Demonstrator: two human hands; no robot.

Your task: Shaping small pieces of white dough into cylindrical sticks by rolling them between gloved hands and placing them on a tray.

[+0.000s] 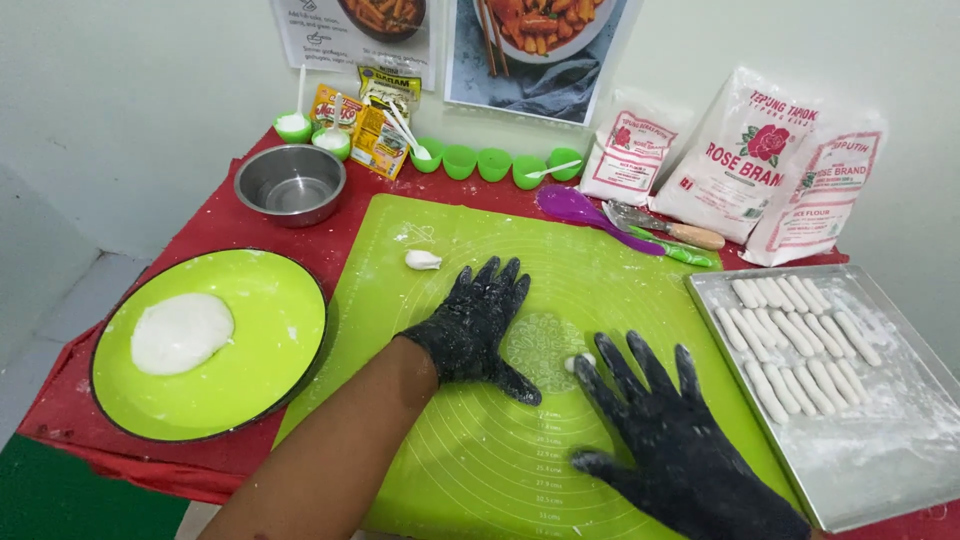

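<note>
Your left hand (475,320), black-gloved, floury: fingers spread flat mid-mat (620,300). Right hand (665,440): spread, fingertips apparently touching a small white dough bit (579,361).

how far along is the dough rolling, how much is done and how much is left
Done: two rows of rolled dough sticks lie on the floured metal tray. In hand: a small dough piece lies on the green mat at the right hand; the left hand rests flat beside it. Left: the dough lump on the green plate and a small bit on the mat.
</note>
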